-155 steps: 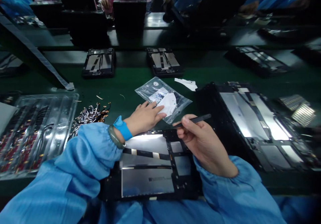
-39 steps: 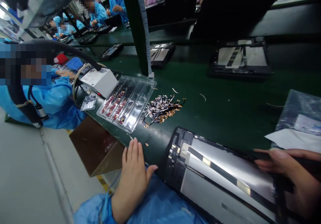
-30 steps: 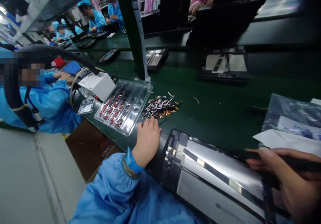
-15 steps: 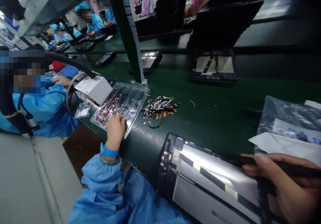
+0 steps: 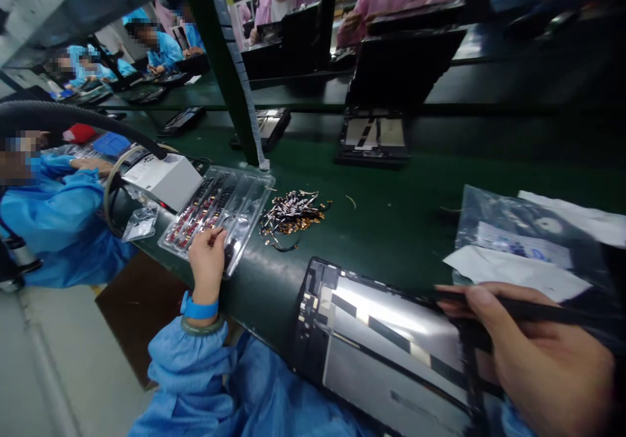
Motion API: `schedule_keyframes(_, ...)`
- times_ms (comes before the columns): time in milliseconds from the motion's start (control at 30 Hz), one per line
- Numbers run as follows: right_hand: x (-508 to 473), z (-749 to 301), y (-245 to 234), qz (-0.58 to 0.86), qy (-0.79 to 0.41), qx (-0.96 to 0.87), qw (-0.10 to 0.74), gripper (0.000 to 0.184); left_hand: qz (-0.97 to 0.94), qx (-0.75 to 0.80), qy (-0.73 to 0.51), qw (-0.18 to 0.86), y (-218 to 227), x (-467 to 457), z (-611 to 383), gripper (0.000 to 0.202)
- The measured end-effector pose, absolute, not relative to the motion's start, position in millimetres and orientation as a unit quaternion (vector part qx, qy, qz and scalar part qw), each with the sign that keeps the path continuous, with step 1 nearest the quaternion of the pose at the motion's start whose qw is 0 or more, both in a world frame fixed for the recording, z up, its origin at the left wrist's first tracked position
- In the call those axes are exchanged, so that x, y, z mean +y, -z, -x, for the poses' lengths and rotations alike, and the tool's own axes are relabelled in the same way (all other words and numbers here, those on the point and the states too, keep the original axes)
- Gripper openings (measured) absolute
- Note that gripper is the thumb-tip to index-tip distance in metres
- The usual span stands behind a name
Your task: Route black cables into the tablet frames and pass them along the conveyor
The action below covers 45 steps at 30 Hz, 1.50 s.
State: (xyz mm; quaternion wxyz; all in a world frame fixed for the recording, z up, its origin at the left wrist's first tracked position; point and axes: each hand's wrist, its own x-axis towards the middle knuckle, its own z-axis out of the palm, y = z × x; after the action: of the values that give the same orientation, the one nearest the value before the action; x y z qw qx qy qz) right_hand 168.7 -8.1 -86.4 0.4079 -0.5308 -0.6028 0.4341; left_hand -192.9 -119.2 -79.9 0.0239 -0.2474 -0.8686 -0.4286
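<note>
My left hand [image 5: 207, 263] reaches out to the near edge of a clear plastic tray [image 5: 247, 205] that holds rows of small red and dark flex parts. Its fingertips are curled and pinched on the tray; what they hold is too small to name. My right hand [image 5: 542, 359] grips a thin black stylus-like tool [image 5: 538, 310] over the right end of an opened tablet back [image 5: 386, 352] lying at the belt's near edge. A loose heap of small flex cables [image 5: 291, 210] lies beside the tray.
A clear bag with white papers [image 5: 523, 241] lies on the green belt [image 5: 401, 202] at right. More opened tablets [image 5: 372, 137] sit farther back. A green post [image 5: 229, 65] rises behind the tray. A white box [image 5: 163, 176] and a seated co-worker's blue sleeve [image 5: 59, 222] are at left.
My left hand went from the bag to the belt's edge, then to the cable heap, then onto the tray's near edge. The view swung left. My right hand kept the tool.
</note>
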Motion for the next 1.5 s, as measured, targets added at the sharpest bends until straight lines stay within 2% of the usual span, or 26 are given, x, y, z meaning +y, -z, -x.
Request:
schedule_keyframes(100,-8.4,-158.9,62.0,0.420,-0.413,-0.670,0.452,0.022,0.246,-0.822,0.513,-0.021,67.3,-115.3,175.1,0.030)
schedule_keyframes(167,-8.0,-150.5,49.1,0.351,-0.413,-0.733,0.411,0.022,0.270,-0.786,0.544,-0.114,55.5,-111.5,153.2,0.039)
schedule_keyframes(233,-9.1,-138.4,38.6,0.310,-0.418,-0.780,0.349,0.023,0.294,-0.711,0.552,-0.321,45.0,-107.4,124.9,0.046)
schedule_keyframes(300,-12.1,-123.3,30.1,0.266,-0.461,-0.788,0.309,0.031,0.273,-0.538,0.506,-0.616,39.1,-103.2,95.4,0.048)
schedule_keyframes(333,-14.0,-115.6,26.9,0.244,-0.493,-0.782,0.292,0.035,0.251,-0.454,0.466,-0.717,38.1,-101.1,82.0,0.048)
schedule_keyframes(400,-17.4,-102.9,22.9,0.210,-0.555,-0.758,0.272,0.036,0.217,-0.351,0.400,-0.818,38.8,-97.3,60.8,0.049)
schedule_keyframes(467,-19.0,-96.0,22.9,0.226,-0.579,-0.735,0.273,0.034,0.234,-0.357,0.391,-0.815,40.2,-95.0,48.4,0.050)
schedule_keyframes(500,-18.9,-95.1,24.3,0.257,-0.567,-0.730,0.282,0.034,0.269,-0.391,0.406,-0.781,40.5,-94.6,45.2,0.049)
schedule_keyframes(633,-17.0,-104.3,32.6,0.379,-0.394,-0.773,0.323,0.026,0.457,-0.566,0.448,-0.520,39.4,-95.4,44.5,0.041)
schedule_keyframes(733,-20.8,-113.6,36.6,0.312,-0.255,-0.831,0.383,0.010,0.491,-0.600,0.429,-0.464,41.6,-96.4,46.1,0.034)
schedule_keyframes(767,-23.1,-115.2,37.7,0.273,-0.209,-0.852,0.396,0.010,0.503,-0.605,0.423,-0.448,43.1,-96.8,45.7,0.032)
schedule_keyframes(900,-31.4,-113.7,44.2,0.184,-0.033,-0.910,0.369,0.022,0.620,-0.614,0.395,-0.287,49.5,-101.0,40.1,0.027)
schedule_keyframes(1000,-33.8,-110.9,48.4,0.162,0.018,-0.924,0.346,0.025,0.656,-0.626,0.357,-0.222,52.8,-106.5,35.1,0.026)
schedule_keyframes(1233,-34.8,-107.1,48.3,0.176,0.036,-0.921,0.345,0.021,0.634,-0.620,0.383,-0.259,55.0,-105.4,35.4,0.025)
schedule_keyframes(1300,-32.0,-108.7,46.8,0.227,-0.010,-0.894,0.386,0.016,0.575,-0.621,0.412,-0.338,52.2,-101.2,40.3,0.022)
schedule_keyframes(1400,-28.7,-113.6,43.9,0.301,-0.065,-0.834,0.458,0.011,0.399,-0.582,0.478,-0.522,45.0,-96.1,47.0,0.024)
schedule_keyframes(1500,-29.7,-116.3,42.4,0.259,-0.076,-0.856,0.442,0.011,0.265,-0.477,0.542,-0.639,38.7,-94.3,47.5,0.031)
